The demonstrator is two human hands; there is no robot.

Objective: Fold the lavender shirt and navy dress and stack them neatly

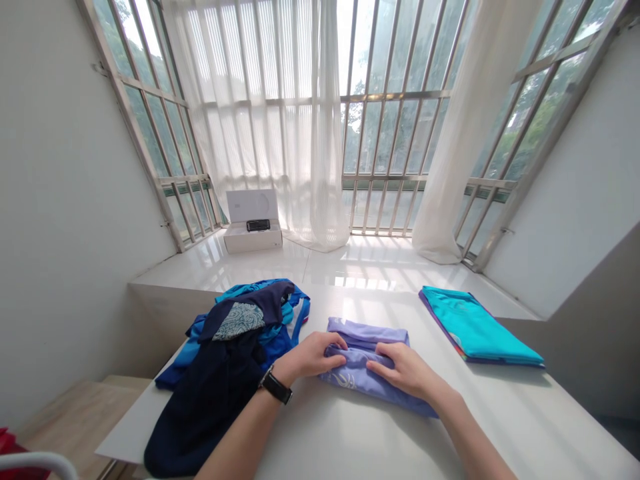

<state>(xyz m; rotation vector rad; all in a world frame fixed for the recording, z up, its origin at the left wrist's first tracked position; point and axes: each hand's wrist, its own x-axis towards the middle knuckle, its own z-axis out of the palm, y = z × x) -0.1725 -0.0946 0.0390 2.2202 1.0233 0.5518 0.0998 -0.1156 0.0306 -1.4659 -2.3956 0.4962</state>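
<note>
Lavender garment (367, 385), folded, on white table (345, 440) beneath my hands | left hand (315, 353), right hand (406, 368): thumbs and fingers on its cloth, whether clamped I cannot tell | clothes heap (215, 380) left of my left hand | folded teal garment (483, 327) right of my right

No wording, brand or number is legible to you here. Your lavender cloth (373, 385) bears a white print (345, 380) toward its left end, too blurred to make out as letters. Farther from you, the open white box (245, 243) has a faint mark (237, 205) on its raised lid (259, 202), too small to read. To your right, the turquoise cloth (487, 330) shows a pale, unreadable spot (461, 308).
</note>
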